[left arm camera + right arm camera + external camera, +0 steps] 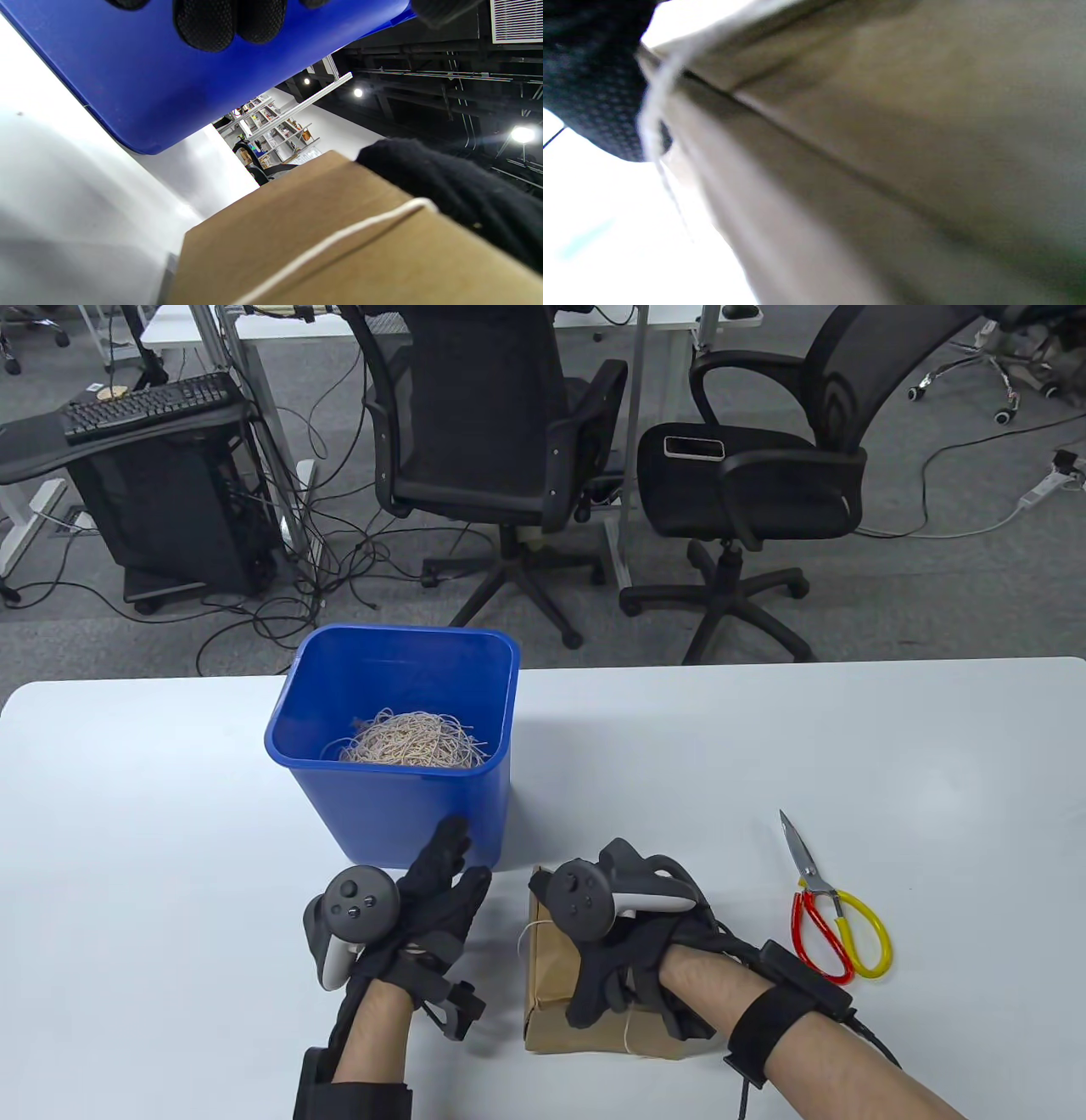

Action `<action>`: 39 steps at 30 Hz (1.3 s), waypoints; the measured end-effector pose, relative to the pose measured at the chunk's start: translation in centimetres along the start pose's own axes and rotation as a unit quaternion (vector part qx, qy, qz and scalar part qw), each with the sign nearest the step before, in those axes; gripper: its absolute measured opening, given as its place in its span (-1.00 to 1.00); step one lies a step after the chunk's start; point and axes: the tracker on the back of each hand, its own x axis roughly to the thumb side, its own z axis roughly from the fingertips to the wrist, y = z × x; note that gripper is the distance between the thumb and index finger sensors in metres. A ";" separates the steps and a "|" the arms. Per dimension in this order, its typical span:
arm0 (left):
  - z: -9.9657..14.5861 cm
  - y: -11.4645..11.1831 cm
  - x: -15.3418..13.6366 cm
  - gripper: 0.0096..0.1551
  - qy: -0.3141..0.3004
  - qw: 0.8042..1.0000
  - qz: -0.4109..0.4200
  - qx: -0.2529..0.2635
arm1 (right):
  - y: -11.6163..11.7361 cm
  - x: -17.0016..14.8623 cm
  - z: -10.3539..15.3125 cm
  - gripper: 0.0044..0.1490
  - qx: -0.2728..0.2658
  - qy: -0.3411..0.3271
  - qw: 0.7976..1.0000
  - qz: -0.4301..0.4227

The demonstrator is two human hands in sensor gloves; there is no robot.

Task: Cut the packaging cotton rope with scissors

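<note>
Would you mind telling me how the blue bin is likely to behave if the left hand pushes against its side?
The blue bin would probably slide or tip easily: it stands tall on a narrower base and holds only a loose tangle of cut rope, so it seems light. The left hand reaches its smooth near wall, and the white table looks slick.

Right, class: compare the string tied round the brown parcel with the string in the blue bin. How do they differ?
The string on the parcel is one strand, pulled straight across the brown parcel; the string in the bin is a loose tangled heap. The parcel's string lies under the right hand; the heap sits untouched inside the blue bin, whose outer wall the left hand touches. Both are pale, thin cord.
</note>
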 end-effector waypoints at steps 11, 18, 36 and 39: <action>0.0 0.2 0.0 -0.08 0.000 1.000 0.008 -0.001 | -0.1 -0.4 0.7 0.76 0.027 0.001 0.998 -0.051; 0.0 0.5 0.1 -0.08 -0.003 1.000 0.014 0.005 | -3.3 -3.3 5.6 0.61 -0.154 0.001 0.982 -0.111; 0.1 0.5 -0.3 -0.09 0.007 1.000 0.014 0.004 | 3.6 -17.5 12.9 0.00 -0.308 0.331 0.861 -0.231; 0.2 0.5 -0.3 -0.10 0.011 1.000 0.015 0.002 | 4.8 -18.6 12.8 0.06 -0.251 0.405 0.852 -0.217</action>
